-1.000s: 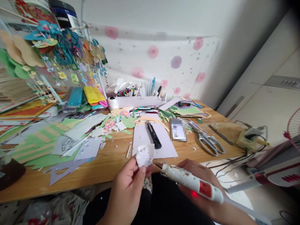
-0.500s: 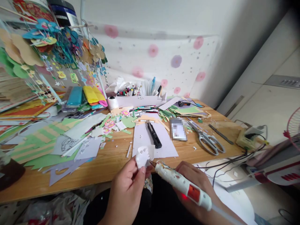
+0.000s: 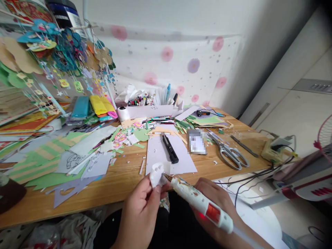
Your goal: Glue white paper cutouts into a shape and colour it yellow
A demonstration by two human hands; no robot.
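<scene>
Between its thumb and fingers, my left hand [image 3: 142,204] pinches a small white paper piece [image 3: 156,175] with a scalloped edge, held over the front of the desk. My right hand [image 3: 216,204] grips a white hot glue gun [image 3: 198,200] with an orange-red window, a red glow beneath it and a glue stick leaving its rear. The metal nozzle points left and appears to touch the paper piece. Just beyond lies a black utility knife [image 3: 170,148] on a pale sheet [image 3: 184,162].
Scissors [image 3: 229,152] and a metal blade [image 3: 244,146] lie right, near a power strip [image 3: 275,148] with trailing cables. Paper scraps [image 3: 41,155] cover the left. Behind stand a pen box [image 3: 150,111] and hanging paper ornaments [image 3: 70,48]. Another glue gun [image 3: 203,113] rests at the back.
The white paper piece has tilted slightly in my left hand, and the glue gun nozzle has moved slightly up and left against it. The view has shifted a little.
</scene>
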